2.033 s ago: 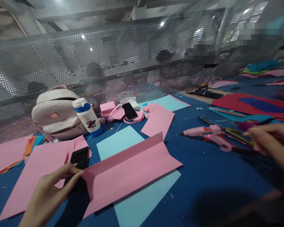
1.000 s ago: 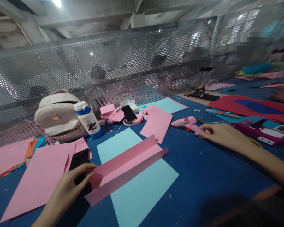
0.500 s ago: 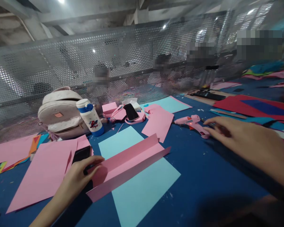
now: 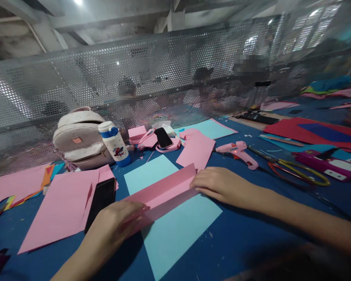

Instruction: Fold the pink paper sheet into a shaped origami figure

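Note:
A folded pink paper strip (image 4: 166, 189), its long sides bent upward like a trough, lies over a light blue sheet (image 4: 178, 238). My left hand (image 4: 119, 220) is closed around its near left end, fingers partly hidden. At the far right end, my right hand (image 4: 212, 183) pinches the strip's edges. A pink glue gun (image 4: 236, 152) lies on the table beyond my right hand. To its right are scissors with yellow and red handles (image 4: 298, 171). A black phone (image 4: 101, 199) rests on pink sheets (image 4: 60, 207) beside my left hand.
A white backpack (image 4: 78, 140) and a bottle with a blue base (image 4: 115, 144) stand at the back left, before a perforated metal screen (image 4: 163, 74). Another phone (image 4: 163, 137) lies among pink pieces. Red sheets (image 4: 318, 132) and a purple device (image 4: 327, 164) are on the right.
My right hand has moved left from near the glue gun and scissors onto the right end of the pink strip. My left hand has shifted slightly right along the strip.

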Tool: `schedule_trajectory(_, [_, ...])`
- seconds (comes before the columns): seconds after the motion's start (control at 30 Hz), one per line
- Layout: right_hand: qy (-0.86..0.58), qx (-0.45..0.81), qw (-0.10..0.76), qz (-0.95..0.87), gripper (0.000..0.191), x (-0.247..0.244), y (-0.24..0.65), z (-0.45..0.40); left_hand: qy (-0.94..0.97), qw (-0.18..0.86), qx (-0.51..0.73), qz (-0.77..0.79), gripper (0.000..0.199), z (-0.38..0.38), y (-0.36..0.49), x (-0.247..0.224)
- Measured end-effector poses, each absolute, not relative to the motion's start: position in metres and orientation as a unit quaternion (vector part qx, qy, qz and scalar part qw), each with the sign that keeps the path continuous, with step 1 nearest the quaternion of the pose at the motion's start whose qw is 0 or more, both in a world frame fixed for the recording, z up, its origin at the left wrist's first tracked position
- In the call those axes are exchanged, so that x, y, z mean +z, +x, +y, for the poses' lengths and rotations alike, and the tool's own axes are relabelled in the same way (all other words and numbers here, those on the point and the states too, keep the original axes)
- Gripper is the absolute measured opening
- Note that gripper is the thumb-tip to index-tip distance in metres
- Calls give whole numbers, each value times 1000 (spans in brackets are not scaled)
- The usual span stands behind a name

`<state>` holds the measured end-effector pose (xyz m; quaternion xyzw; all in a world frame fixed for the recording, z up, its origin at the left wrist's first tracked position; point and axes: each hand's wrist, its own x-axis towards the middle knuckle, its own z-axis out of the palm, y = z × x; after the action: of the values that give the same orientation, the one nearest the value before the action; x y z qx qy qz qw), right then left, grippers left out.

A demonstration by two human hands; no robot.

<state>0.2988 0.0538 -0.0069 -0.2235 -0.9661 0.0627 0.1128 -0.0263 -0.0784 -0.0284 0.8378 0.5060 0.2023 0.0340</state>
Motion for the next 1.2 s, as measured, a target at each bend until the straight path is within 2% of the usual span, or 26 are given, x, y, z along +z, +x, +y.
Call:
schedule_trajectory(0.2, [-185, 99, 101, -973, 33, -19, 315, 44, 882, -135, 177, 416, 37, -99, -19, -48])
schedule_trajectory(0.33, [-189, 99, 113, -970, 31, -30, 330, 35, 888, -155, 156, 404, 35, -111, -25, -57])
schedule_trajectory(0.47, [-209, 83, 122, -967, 33, -40, 328, 43, 871, -103, 179, 447, 32, -105, -37, -67])
schedule_trajectory(0.6, [-281, 146, 146, -937, 23, -37, 322, 58, 780, 68, 278, 556, 24, -94, -40, -62])
schedule_trajectory(0.7, [-378, 227, 214, -871, 35, -26, 318, 65, 633, 169, 362, 664, 34, -88, -39, -45])
schedule_trajectory(0.8, [-447, 266, 310, -796, 47, -16, 315, 69, 507, 221, 461, 694, 43, -82, -34, -24])
schedule_trajectory(0.87, [-457, 292, 345, -766, 47, -10, 312, 71, 493, 228, 482, 688, 44, -79, -29, -11])
schedule_trajectory(0.93, [-436, 338, 359, -753, 42, -3, 310, 71, 511, 187, 467, 697, 43, -75, -25, 1])
schedule_trajectory(1.03, [-412, 378, 361, -746, 40, 11, 309, 71, 530, 114, 447, 711, 52, -68, -23, 12])
schedule_trajectory(1.2, [-408, 378, 339, -759, 45, 21, 314, 71, 526, 131, 458, 705, 56, -52, -22, 14])
